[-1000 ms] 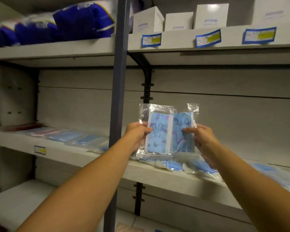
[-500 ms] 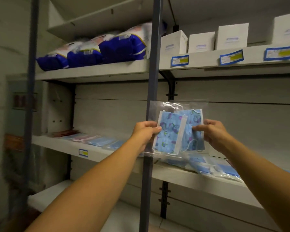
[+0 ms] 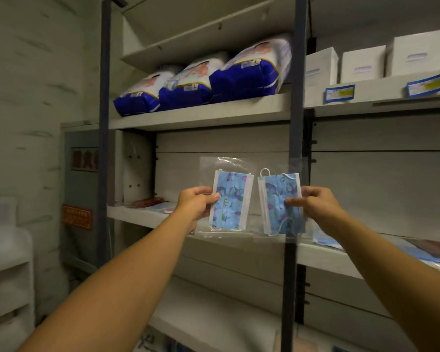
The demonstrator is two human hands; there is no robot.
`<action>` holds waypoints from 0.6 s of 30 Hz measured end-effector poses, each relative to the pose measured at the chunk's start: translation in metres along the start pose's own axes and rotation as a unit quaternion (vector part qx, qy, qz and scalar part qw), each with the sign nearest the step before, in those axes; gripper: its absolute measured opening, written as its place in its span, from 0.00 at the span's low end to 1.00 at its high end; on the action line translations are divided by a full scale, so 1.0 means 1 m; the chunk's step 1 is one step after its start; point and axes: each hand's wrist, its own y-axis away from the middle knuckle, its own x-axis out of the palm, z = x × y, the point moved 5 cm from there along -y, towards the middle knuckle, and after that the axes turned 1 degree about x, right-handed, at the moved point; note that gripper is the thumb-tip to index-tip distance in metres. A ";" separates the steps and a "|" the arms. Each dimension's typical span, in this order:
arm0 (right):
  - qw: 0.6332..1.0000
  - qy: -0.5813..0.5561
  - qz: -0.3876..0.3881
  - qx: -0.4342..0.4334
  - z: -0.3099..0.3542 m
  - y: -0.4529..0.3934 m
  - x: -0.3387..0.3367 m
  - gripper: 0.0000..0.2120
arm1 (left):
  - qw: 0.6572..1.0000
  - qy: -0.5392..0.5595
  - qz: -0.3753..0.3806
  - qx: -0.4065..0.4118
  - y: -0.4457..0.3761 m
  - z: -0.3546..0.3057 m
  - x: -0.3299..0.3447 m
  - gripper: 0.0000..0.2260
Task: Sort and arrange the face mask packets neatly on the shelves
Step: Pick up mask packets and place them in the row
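Two clear mask packets, left packet (image 3: 231, 199) pinched by left hand (image 3: 194, 205), right packet (image 3: 281, 203) by right hand (image 3: 318, 205), held apart above the shelf edge (image 3: 137, 217).

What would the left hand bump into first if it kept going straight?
Probably the back panel above the shelf. The left hand, gripping a packet, points that way; depth is unclear.

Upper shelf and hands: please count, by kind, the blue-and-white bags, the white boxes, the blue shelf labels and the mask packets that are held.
Blue-and-white bags: 3
White boxes: 3
Blue shelf labels: 2
Mask packets, one held in the left hand and one in the right hand: 2
Total: 10
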 end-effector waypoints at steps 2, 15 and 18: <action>1.000 -0.008 0.007 0.003 0.002 0.004 0.025 0.09 | 1.000 -0.015 -0.007 -0.002 0.002 -0.001 -0.028 0.08; 0.995 -0.086 0.036 0.040 -0.004 -0.025 0.167 0.10 | 0.995 -0.053 -0.087 0.008 -0.018 -0.014 -0.176 0.06; 0.995 -0.084 0.050 0.035 -0.006 -0.041 0.200 0.10 | 0.993 -0.051 -0.104 0.014 -0.036 -0.014 -0.199 0.03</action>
